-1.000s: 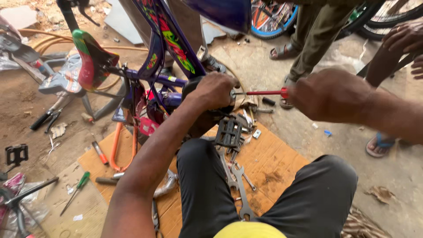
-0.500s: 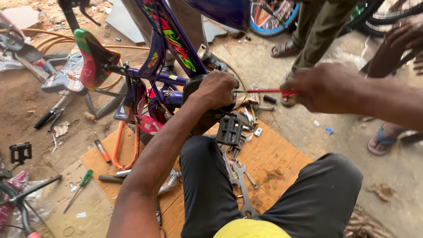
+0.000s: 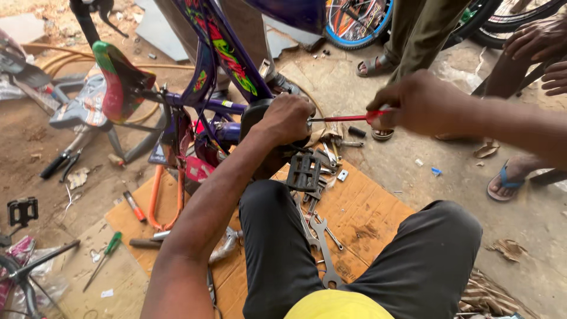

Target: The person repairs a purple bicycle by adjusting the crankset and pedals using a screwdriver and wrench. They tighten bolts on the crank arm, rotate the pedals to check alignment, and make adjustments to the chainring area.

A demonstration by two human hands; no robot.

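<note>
Red plastic marks the handle of the screwdriver (image 3: 348,118), which the right hand (image 3: 422,103) grips in a closed fist, its thin metal shaft running level toward the left. The tip of the shaft reaches the left hand (image 3: 286,118), which is curled shut over a black part (image 3: 260,112) at the bottom of the purple bicycle frame (image 3: 221,50); what the tip meets under the fingers cannot be told. The frame stands upside down, with its green and red saddle (image 3: 121,80) low at the left. Just below the left hand a black pedal (image 3: 303,172) lies on a sheet of brown cardboard (image 3: 366,212) spread on the ground, among loose spanners (image 3: 322,242) that run down between the person's knees in black trousers. Farther left on the cardboard rest an orange bent tube (image 3: 156,201) and a green-handled screwdriver (image 3: 106,248). Beyond the right hand, on the dusty ground, stand other people's sandalled feet (image 3: 372,65), and a blue-rimmed wheel (image 3: 354,23) shows at the top.
</note>
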